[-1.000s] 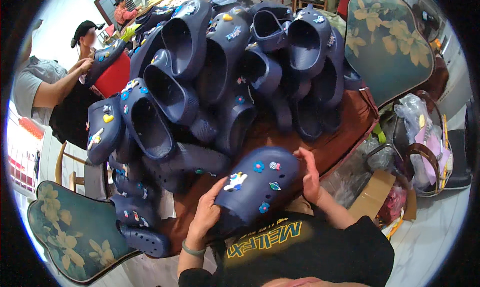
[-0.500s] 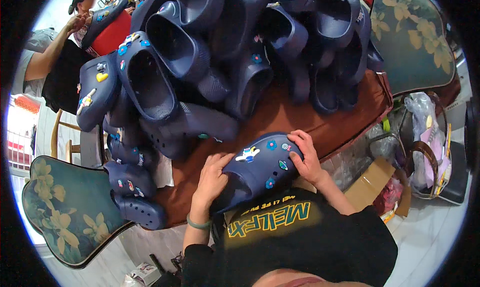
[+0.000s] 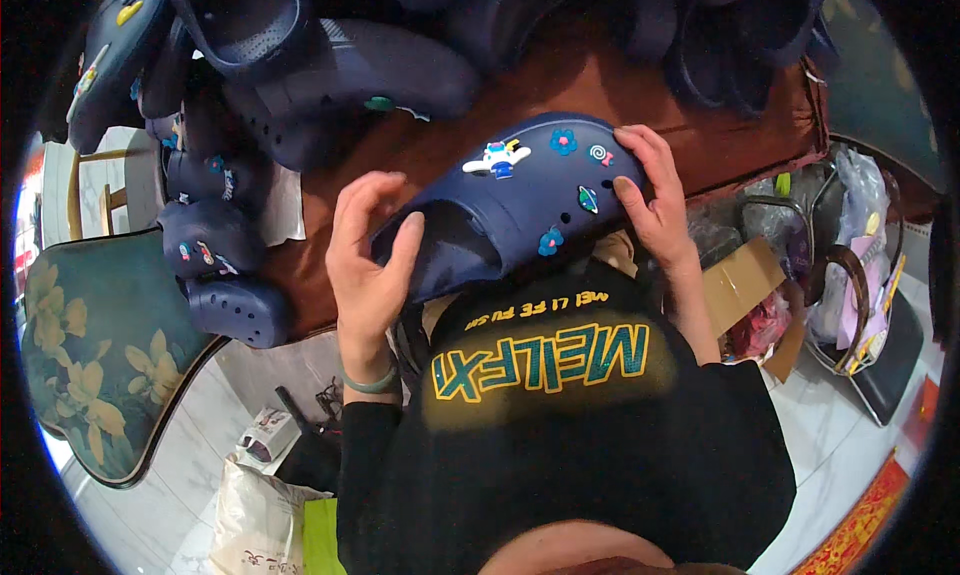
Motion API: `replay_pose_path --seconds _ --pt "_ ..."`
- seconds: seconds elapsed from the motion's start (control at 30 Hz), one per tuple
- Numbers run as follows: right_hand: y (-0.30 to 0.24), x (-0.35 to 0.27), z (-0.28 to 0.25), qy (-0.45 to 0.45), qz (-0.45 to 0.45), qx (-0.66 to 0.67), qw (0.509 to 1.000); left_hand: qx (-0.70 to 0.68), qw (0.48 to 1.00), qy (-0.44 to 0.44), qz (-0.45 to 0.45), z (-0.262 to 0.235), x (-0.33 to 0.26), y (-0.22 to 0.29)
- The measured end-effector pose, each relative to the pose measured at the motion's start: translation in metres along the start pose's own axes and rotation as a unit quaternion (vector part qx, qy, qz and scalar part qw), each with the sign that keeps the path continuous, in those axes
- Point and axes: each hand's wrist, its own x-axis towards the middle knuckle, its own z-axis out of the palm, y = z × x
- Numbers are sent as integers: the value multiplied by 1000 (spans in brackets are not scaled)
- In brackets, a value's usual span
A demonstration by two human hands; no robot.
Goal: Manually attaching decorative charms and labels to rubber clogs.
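Observation:
A navy blue foam clog lies at a slant in front of me, its toe to the right and its foot opening to the left. Its upper carries a white cartoon figure charm, a planet charm, a swirl charm and blue flower charms. Some round holes show bare. My right hand grips the toe, thumb on the upper and fingers over the far edge. At the heel end, my left hand has its thumb and fingers spread apart; it overlaps the clog's rim, and contact is unclear.
More navy clogs are heaped along the far side of the brown-covered table. Others stack at the left beside a floral-patterned chair. To the right are an open cardboard box and a bag. A white sack stands lower left.
The view has tipped down, so things sit higher in it. My left hand has come off the clog's upper toward the heel and spread its fingers. My right hand stays on the toe.

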Motion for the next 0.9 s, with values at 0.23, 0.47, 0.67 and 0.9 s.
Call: replay_pose_path --seconds 0.23,0.47,0.67,0.9 --pt "-27 31 -16 -122 -106 -48 986 -401 876 -150 -222 31 -12 15" --pt "-42 92 19 -330 -220 -83 914 -425 856 -121 -268 61 1 18" --pt "-49 95 46 -333 -166 -117 921 -430 860 -134 -242 63 4 5" --pt "-34 97 46 -189 -77 -88 975 -450 848 -154 -234 62 8 4"
